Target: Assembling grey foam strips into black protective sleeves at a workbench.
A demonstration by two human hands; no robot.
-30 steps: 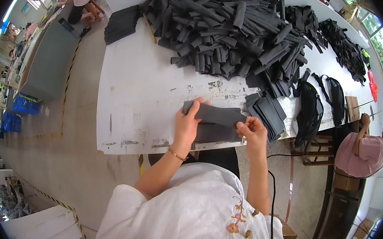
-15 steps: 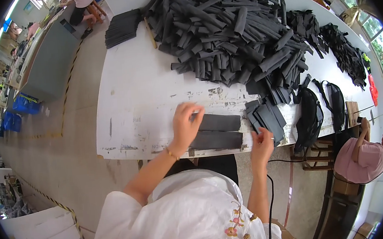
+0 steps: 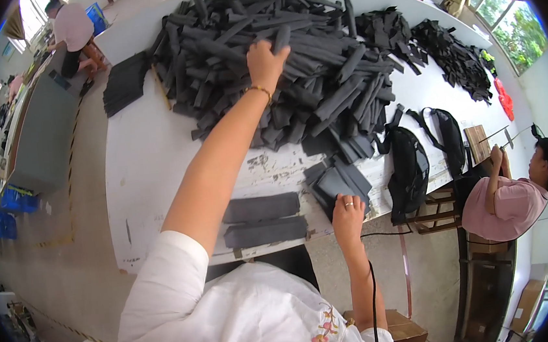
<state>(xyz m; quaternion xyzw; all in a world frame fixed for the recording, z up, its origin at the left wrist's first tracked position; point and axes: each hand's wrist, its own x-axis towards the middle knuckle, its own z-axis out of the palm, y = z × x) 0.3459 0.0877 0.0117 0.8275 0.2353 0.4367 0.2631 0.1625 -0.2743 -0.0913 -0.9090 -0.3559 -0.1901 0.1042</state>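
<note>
Strips [image 3: 291, 72] of dark fabric lie heaped mid-bench; the left hand [image 3: 266, 59] closes on 1 atop the heap, the right hand [image 3: 349, 220] rests flat on a stack [image 3: 339, 185] at the near edge. 2 pieces [image 3: 263, 220] lie beside it. Looks like fetching; lifting clear likely follows.

— Where does the view look from?

— From the person's head, tipped steeply down over a white table [image 3: 155, 149]. Their own shoulder and white blouse fill the near edge, so the lens sits close above the body.

— Which way does it face?

— Forward across the table: the near edge lies low, the far edge curves along the top. It's a fisheye, so straight edges bow toward the dark rim.

— How much does it take in?

— Floor at the left, a window [image 3: 501, 14] far right, a seated person [image 3: 504, 196] at the right.

— Any second view?

— No, only this one.
</note>
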